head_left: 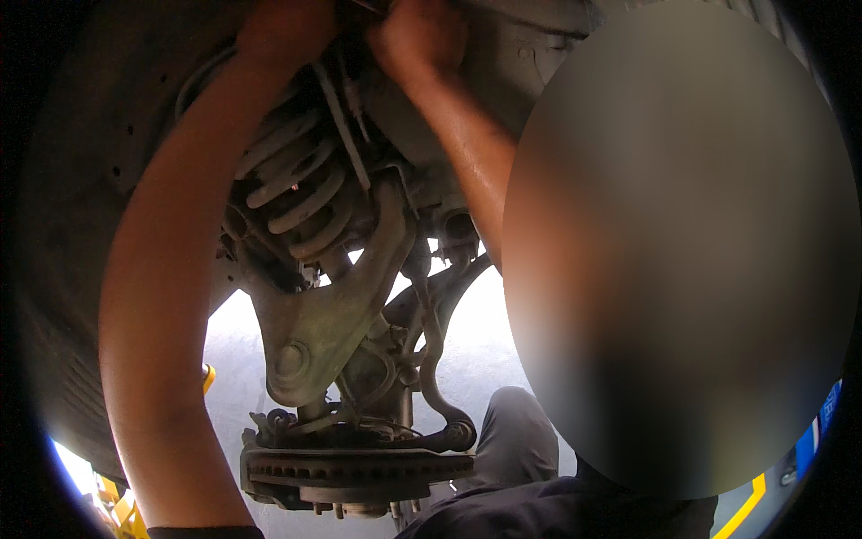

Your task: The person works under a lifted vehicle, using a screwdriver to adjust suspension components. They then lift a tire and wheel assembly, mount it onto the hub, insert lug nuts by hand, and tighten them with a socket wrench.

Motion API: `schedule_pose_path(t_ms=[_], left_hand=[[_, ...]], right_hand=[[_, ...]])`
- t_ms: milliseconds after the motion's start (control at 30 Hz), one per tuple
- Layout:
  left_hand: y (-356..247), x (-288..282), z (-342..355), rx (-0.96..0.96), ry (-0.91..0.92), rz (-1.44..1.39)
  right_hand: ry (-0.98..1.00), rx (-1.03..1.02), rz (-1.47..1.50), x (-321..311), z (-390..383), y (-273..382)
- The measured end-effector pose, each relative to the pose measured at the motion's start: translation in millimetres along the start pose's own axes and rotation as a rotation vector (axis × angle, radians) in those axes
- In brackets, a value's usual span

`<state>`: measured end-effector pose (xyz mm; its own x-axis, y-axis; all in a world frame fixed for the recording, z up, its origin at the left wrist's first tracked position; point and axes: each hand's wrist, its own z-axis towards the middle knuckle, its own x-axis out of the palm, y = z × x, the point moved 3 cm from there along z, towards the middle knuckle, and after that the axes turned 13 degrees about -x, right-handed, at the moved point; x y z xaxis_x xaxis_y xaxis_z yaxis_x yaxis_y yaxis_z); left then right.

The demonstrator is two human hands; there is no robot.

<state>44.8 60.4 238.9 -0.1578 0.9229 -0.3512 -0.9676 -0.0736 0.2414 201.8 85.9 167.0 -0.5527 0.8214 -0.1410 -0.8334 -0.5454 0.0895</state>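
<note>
My left hand (287, 27) is raised at the top edge above a coil spring (296, 207), its fingers out of sight. My right hand (417, 36) is beside it, fingers curled near a thin metal piece, partly cut off by the frame; what it holds is unclear. Below them are the grimy suspension arm (323, 314), a vertical rod (346, 121) and a curved hose (431, 350). A brake disc (359, 467) with protruding studs sits at the bottom of the assembly.
The dark wheel-well liner (72, 234) curves along the left. A grey-clad knee (516, 431) and dark clothing (503, 512) are low in view. Yellow equipment (126, 512) shows at lower left, blue equipment (822, 418) at right. A large blurred oval hides much of the right side.
</note>
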Motion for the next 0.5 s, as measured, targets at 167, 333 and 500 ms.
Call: schedule_pose_path(t_ms=[167, 333, 500], left_hand=[[12.5, -5.9, -2.5, 0.061, 0.042, 0.001], [1.7, 1.9, -9.0, -0.011, -0.177, 0.121], [-12.2, 6.8, -15.8, -0.103, -0.118, 0.129]], right_hand=[[-0.028, -0.03, 0.036, 0.4, -1.2, 0.9], [-0.032, -0.011, 0.032, 1.0, -4.0, 1.9], [-0.03, 0.018, 0.054, 0.4, -8.0, 3.6]])
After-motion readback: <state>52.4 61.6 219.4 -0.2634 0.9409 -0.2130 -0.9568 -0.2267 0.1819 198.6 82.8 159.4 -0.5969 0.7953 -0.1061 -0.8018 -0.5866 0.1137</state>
